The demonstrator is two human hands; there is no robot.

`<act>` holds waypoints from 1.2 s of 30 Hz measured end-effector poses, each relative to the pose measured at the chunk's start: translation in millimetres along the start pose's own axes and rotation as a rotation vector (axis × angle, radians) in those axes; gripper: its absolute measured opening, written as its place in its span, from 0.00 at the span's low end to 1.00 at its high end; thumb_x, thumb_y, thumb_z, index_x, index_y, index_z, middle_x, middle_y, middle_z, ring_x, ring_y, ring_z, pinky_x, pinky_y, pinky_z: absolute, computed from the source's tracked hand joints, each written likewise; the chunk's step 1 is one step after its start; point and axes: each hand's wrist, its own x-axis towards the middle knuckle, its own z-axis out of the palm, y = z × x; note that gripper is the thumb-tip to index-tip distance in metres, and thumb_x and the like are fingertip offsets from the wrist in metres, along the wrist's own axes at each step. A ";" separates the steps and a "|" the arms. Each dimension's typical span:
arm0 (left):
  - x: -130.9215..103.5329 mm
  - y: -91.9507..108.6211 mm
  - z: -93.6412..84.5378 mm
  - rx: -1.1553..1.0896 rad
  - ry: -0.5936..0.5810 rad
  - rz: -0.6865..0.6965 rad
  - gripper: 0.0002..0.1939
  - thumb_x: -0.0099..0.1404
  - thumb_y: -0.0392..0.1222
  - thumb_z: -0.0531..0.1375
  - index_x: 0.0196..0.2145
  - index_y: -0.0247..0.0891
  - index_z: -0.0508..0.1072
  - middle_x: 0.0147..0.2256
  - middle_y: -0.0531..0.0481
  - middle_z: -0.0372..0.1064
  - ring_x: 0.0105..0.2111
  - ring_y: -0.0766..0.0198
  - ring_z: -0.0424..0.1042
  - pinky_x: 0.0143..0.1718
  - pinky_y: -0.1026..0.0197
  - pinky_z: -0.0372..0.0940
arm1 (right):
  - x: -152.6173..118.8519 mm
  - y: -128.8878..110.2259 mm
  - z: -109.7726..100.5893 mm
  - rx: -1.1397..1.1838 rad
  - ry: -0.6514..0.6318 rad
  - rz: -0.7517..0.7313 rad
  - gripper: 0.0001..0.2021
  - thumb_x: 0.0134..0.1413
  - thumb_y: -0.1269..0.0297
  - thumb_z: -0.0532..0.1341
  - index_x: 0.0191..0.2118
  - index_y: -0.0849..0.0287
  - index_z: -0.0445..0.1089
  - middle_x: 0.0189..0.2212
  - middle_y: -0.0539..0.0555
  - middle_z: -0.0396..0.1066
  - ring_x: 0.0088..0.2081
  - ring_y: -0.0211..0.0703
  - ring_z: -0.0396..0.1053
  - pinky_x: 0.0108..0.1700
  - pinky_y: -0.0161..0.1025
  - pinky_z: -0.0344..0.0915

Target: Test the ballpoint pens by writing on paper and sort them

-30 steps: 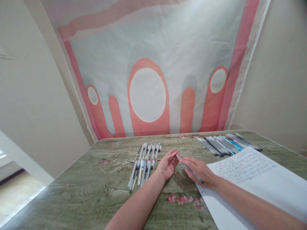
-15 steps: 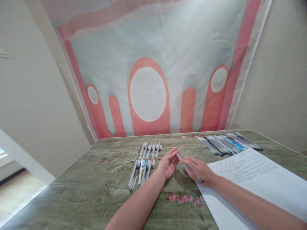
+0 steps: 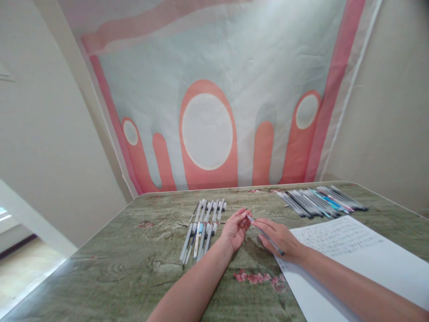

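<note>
My right hand (image 3: pixel 278 239) is closed around a slim grey pen (image 3: pixel 271 241) with a dark end, held slanting above the table. The pen's narrow tip points up and left to my left hand (image 3: pixel 235 229). My left hand's palm is partly turned up, with fingers curled and thumb and fingertips pinched at that tip. A small part there may be hidden by the fingers. My right forearm lies over the sheet of paper (image 3: pixel 375 273), which carries rows of blurred writing.
Left of my hands, pens lie in two groups, a far row (image 3: pixel 209 210) and a near row (image 3: pixel 197 241). Several more pens (image 3: pixel 318 202) lie side by side at the back right. The wood-patterned table (image 3: pixel 134 264) ends at a printed backdrop (image 3: pixel 208 179).
The paper's far edge has dropped towards me, and more of the back-right pens shows. My hands and the pen look almost still.
</note>
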 end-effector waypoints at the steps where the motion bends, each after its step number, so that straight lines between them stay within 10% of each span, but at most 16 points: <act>1: -0.3 -0.4 0.4 0.004 0.008 0.009 0.16 0.50 0.28 0.62 0.38 0.31 0.67 0.36 0.43 0.72 0.31 0.68 0.72 0.33 0.67 0.67 | -0.2 0.2 0.4 -0.001 0.001 -0.001 0.19 0.52 0.69 0.49 0.52 0.61 0.57 0.47 0.59 0.63 0.47 0.42 0.63 0.46 0.40 0.65; 36: 0.6 -4.0 -0.2 -0.013 0.044 0.042 0.10 0.51 0.33 0.62 0.34 0.32 0.70 0.32 0.44 0.72 0.30 0.66 0.72 0.32 0.67 0.67 | 0.7 -1.1 0.0 0.005 -0.013 -0.010 0.19 0.53 0.70 0.49 0.53 0.60 0.56 0.47 0.59 0.63 0.47 0.42 0.64 0.45 0.39 0.65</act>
